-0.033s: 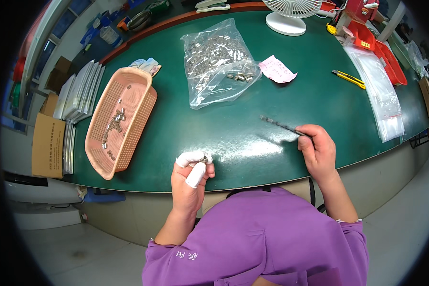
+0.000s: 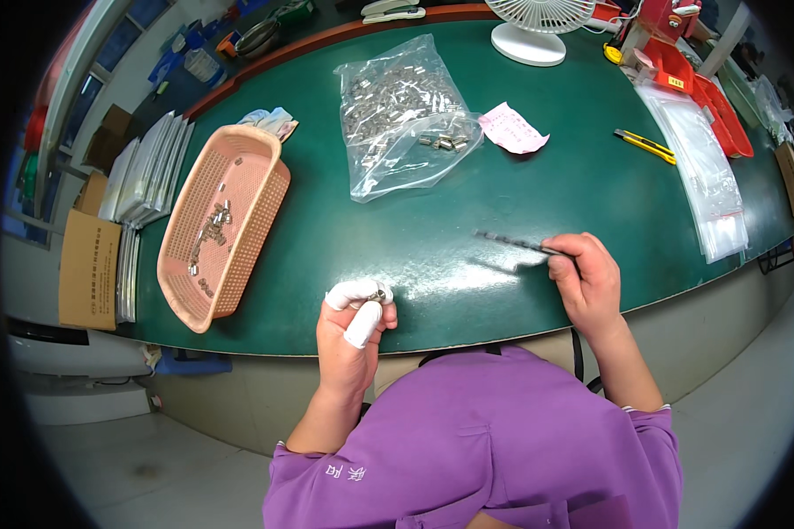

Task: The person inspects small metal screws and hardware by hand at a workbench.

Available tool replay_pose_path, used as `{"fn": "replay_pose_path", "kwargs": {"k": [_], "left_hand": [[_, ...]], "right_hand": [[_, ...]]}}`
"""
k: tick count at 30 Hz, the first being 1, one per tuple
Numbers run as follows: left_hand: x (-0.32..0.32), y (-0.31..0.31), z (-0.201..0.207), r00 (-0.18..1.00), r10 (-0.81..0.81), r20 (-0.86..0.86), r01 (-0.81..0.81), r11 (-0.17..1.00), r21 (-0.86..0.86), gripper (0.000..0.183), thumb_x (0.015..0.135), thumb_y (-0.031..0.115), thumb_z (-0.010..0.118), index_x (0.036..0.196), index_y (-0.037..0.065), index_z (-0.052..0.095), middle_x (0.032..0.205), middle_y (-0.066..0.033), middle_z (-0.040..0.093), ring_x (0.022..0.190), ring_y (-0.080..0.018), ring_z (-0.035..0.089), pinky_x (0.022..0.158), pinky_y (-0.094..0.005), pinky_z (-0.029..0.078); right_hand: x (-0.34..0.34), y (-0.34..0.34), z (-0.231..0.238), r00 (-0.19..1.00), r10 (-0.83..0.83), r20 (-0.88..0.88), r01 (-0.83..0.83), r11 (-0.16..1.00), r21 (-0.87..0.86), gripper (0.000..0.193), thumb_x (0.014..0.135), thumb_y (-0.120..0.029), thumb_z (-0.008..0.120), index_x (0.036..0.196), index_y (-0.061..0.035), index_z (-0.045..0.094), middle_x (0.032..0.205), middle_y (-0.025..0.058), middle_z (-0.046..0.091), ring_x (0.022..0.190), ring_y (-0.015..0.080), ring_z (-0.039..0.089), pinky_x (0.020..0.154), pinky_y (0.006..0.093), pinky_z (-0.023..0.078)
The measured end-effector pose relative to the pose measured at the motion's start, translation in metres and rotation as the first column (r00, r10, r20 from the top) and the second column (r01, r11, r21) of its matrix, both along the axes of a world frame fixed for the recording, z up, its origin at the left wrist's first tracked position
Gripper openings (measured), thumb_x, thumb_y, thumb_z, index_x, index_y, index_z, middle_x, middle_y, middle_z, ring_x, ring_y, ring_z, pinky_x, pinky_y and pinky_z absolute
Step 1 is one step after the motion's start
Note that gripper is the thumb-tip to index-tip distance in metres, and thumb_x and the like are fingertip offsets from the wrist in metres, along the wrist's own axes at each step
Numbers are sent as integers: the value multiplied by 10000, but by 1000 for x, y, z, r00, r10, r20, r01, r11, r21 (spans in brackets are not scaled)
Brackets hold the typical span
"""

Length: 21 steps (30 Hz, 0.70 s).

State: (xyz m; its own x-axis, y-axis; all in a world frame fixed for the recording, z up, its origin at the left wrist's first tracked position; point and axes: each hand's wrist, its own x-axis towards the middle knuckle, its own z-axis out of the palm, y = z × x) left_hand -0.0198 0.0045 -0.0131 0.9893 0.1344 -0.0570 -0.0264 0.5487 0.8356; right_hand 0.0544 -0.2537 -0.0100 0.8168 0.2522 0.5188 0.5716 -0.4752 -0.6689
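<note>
My left hand (image 2: 353,319), with white covers on its thumb and some fingers, pinches a small metal sleeve (image 2: 378,295) above the near table edge. The fingers hide most of this part. To the right, my right hand (image 2: 584,275) is closed around the rear end of a long, dark drill bit (image 2: 513,241). Its tip points left and away from me, apart from the sleeve. A pink perforated basket (image 2: 273,189) on the left has several small metal sleeves (image 2: 213,231) on its bottom. Beyond my hands lies a clear plastic bag (image 2: 388,181) filled with similar metal parts (image 2: 397,101).
A pink paper slip (image 2: 513,130) lies beside the bag on the green table (image 2: 538,189). At right are a yellow utility knife (image 2: 646,146), clear plastic bags (image 2: 701,189) and red bins (image 2: 722,116). A white fan (image 2: 529,44) stands at the back; a cardboard box (image 2: 88,269) sits left.
My right hand and the drill bit have shifted slightly left, and the bit's tip sits a little nearer to me. My left hand stays in place.
</note>
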Motion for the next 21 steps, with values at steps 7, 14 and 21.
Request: {"fn": "replay_pose_path", "kwargs": {"k": [7,14,21], "left_hand": [[-2,-4,1,1000,14,12,-16,993,115,182,781,-42,510,941,42,535,894,-90,554,713,-139,517,634,-260,416],[-4,1,-5,999,-16,34,12,993,118,171,810,-3,501,971,41,537,904,-86,559,723,-144,523,649,-263,421],[-3,4,2,986,-150,-68,128,958,-258,151,859,37,468,994,55,534,923,-85,566,730,-156,538,634,-251,446]], "right_hand": [[-4,19,26,951,246,186,-242,969,-47,179,699,-67,652,870,-62,600,729,29,595,614,198,513,568,307,404],[-6,27,27,957,234,173,-228,972,-49,190,697,-56,649,880,-63,597,727,36,586,630,206,514,569,310,407],[-6,26,15,988,142,60,-146,987,67,121,743,-62,618,859,-57,583,722,48,580,617,211,501,577,305,402]]}}
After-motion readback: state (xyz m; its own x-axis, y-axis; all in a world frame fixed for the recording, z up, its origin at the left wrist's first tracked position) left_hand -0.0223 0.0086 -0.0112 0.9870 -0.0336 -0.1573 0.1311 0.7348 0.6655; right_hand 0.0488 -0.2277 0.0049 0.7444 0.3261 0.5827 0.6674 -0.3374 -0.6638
